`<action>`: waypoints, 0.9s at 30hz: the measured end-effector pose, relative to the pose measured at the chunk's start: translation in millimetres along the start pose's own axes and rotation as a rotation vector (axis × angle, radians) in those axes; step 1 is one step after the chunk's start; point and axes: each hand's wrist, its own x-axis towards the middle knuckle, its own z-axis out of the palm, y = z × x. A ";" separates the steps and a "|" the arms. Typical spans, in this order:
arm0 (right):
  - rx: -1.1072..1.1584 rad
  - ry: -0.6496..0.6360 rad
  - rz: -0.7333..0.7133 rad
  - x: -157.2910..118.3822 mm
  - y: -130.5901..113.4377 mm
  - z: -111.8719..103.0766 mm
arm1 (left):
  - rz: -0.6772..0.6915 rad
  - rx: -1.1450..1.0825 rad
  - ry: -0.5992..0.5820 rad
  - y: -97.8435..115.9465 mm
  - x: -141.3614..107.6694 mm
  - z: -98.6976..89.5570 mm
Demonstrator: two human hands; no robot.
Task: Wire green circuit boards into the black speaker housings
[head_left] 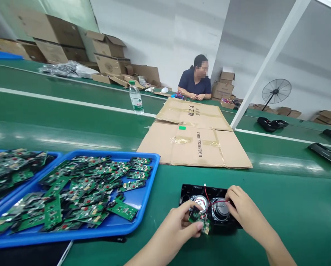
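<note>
A black speaker housing (191, 190) with two round silver speakers (220, 210) lies on the green table in front of me. My left hand (182, 223) holds a small green circuit board (200, 221) between thumb and fingers over the housing's left part. Red and dark wires (206, 194) run over the speakers, and a white plug tops one of them. At the housing's right side, my right hand (241, 207) has its fingers pinched together by the end of a red wire; its fingertips are partly hidden.
Blue trays (151, 184) piled with circuit boards stand at the left. A flattened cardboard sheet (193, 144) lies beyond the housing, with a water bottle (136, 98) behind its left side. Across the tables sits a person (194, 81).
</note>
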 end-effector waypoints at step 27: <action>0.456 -0.028 0.019 18.5 -33.7 34.0 | 0.132 0.444 0.273 12.7 22.5 8.1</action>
